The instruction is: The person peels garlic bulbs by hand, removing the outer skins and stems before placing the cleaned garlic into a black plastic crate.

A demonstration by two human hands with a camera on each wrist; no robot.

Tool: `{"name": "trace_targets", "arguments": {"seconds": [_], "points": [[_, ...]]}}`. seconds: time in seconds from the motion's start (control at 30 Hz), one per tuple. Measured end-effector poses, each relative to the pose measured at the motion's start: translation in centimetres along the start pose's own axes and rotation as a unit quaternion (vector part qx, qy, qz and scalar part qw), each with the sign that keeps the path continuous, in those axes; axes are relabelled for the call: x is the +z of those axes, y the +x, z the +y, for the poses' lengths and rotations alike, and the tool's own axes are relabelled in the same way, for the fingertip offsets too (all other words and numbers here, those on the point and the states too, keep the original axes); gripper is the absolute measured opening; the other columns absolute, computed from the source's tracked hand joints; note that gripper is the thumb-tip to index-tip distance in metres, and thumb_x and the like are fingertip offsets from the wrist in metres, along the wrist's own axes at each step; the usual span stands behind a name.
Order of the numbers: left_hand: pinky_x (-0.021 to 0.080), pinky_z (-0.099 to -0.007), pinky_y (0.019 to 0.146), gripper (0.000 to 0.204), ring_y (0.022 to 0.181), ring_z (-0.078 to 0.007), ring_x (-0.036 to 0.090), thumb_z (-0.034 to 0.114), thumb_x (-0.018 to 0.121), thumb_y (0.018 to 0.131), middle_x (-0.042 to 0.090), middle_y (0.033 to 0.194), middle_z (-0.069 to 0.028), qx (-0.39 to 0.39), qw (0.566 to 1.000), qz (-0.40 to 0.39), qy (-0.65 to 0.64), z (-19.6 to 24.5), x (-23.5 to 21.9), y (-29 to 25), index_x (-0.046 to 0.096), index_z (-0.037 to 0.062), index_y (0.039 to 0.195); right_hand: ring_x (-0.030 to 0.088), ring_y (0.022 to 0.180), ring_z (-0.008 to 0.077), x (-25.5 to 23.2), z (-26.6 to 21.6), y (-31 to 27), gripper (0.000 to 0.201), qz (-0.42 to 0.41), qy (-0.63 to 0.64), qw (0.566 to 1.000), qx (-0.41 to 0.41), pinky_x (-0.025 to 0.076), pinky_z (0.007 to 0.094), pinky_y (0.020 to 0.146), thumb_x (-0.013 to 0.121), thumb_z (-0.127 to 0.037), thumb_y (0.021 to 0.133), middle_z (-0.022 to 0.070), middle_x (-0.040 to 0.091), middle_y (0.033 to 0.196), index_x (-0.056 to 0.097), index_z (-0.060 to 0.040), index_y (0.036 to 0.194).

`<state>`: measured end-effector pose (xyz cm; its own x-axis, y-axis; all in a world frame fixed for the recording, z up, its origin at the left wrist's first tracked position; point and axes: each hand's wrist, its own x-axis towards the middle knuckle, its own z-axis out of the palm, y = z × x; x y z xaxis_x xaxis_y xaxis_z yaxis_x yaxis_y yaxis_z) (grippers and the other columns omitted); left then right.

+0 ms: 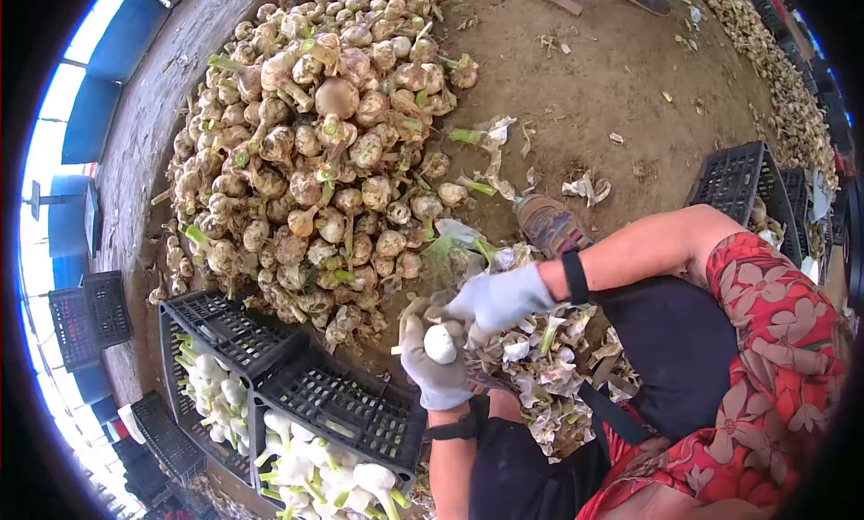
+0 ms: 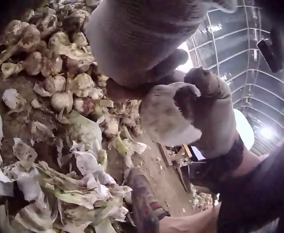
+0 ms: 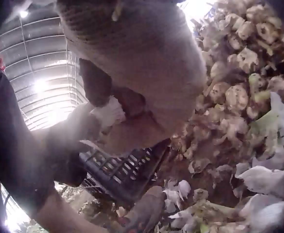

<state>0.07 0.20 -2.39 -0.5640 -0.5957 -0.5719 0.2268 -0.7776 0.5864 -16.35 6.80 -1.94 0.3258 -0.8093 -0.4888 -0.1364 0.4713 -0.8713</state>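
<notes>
Two black crates [image 1: 360,412] of white bulbs [image 1: 315,475] stand near the left grip [image 1: 430,373]; a heap of soil-stained garlic [image 1: 306,174] rises ahead, and loose husks [image 1: 556,372] litter the ground [image 1: 630,97] beside a shoe [image 1: 549,223]. The white garlic bulb [image 1: 439,345] shows its rounded face to the head view; its stem end is not discernible, so its long axis cannot be determined. The bulb sits within the left grip, which is curled round it. The right grip [image 1: 504,300] is just beside it; whether it grasps anything cannot be told
</notes>
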Motion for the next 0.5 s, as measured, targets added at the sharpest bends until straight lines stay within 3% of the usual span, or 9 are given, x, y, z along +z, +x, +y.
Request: {"name": "trace_targets", "arguments": {"seconds": [0.07,0.13,0.2,0.23,0.27,0.37,0.5], "points": [[0.049,-0.0258,0.052,0.030,0.070,-0.0180,0.062,0.022,0.042,0.099,0.061,0.096,-0.0081,0.022,0.993,0.067,0.092,-0.9,-1.4,1.0,0.052,0.0049,0.121,0.063,0.074,0.0136,-1.8,-1.7,-2.1,0.037,0.010,0.176,0.984,0.026,0.051,0.0289,0.066,0.060,-0.013,0.077,0.0102,0.068,0.088,0.065,-0.0067,0.114],[0.051,-0.0271,0.052,0.030,0.072,-0.0201,0.063,0.018,0.040,0.097,0.061,0.098,-0.0091,0.004,0.985,0.136,0.108,-1.5,-3.1,1.5,0.049,0.0066,0.124,0.063,0.074,0.0132,-3.7,-0.1,-2.4,0.042,0.070,0.205,0.975,-0.056,0.052,0.0314,0.068,0.059,-0.013,0.078,0.0090,0.070,0.091,0.065,-0.0115,0.119],[0.053,-0.0288,0.054,0.032,0.075,-0.0226,0.064,0.013,0.039,0.096,0.061,0.100,-0.0103,-0.031,0.984,0.162,0.071,-1.9,-4.2,1.3,0.047,0.0075,0.126,0.065,0.080,0.0199,-6.4,1.2,-0.8,0.037,0.250,-0.045,0.967,-0.027,0.053,0.0371,0.070,0.060,-0.011,0.078,0.0114,0.068,0.095,0.065,-0.0088,0.114],[0.054,-0.0294,0.055,0.032,0.077,-0.0236,0.064,0.012,0.039,0.096,0.061,0.101,-0.0107,-0.046,0.984,0.164,0.057,-2.6,-5.1,1.3,0.047,0.0074,0.127,0.066,0.085,0.0248,-7.5,1.9,0.1,0.034,0.325,-0.227,0.918,0.013,0.053,0.0397,0.071,0.060,-0.011,0.078,0.0134,0.067,0.098,0.065,-0.0083,0.112],[0.055,-0.0300,0.056,0.033,0.078,-0.0247,0.065,0.011,0.039,0.095,0.062,0.102,-0.0112,-0.060,0.983,0.166,0.044,-3.1,-5.7,1.4,0.047,0.0072,0.127,0.066,0.089,0.0297,-8.5,2.8,1.1,0.032,0.386,-0.398,0.830,0.054,0.052,0.0422,0.073,0.061,-0.011,0.078,0.0154,0.065,0.101,0.065,-0.0078,0.109],[0.056,-0.0322,0.061,0.033,0.079,-0.0271,0.065,0.009,0.041,0.094,0.061,0.100,-0.0124,-0.058,0.985,0.122,0.104,-3.0,-4.6,1.0,0.049,0.0019,0.126,0.066,0.087,0.0359,-10.3,6.8,4.3,0.032,0.351,-0.522,0.775,0.059,0.054,0.0398,0.069,0.061,-0.009,0.075,0.0177,0.066,0.095,0.063,-0.0044,0.107],[0.055,-0.0319,0.064,0.035,0.078,-0.0231,0.064,0.010,0.049,0.093,0.061,0.105,-0.0134,-0.021,0.983,0.063,0.172,-2.6,-2.8,0.3,0.049,-0.0012,0.127,0.068,0.086,0.0327,-10.8,6.7,5.0,0.031,0.363,-0.385,0.839,0.127,0.054,0.0411,0.069,0.065,-0.011,0.077,0.0193,0.067,0.092,0.063,-0.0020,0.106]]}}
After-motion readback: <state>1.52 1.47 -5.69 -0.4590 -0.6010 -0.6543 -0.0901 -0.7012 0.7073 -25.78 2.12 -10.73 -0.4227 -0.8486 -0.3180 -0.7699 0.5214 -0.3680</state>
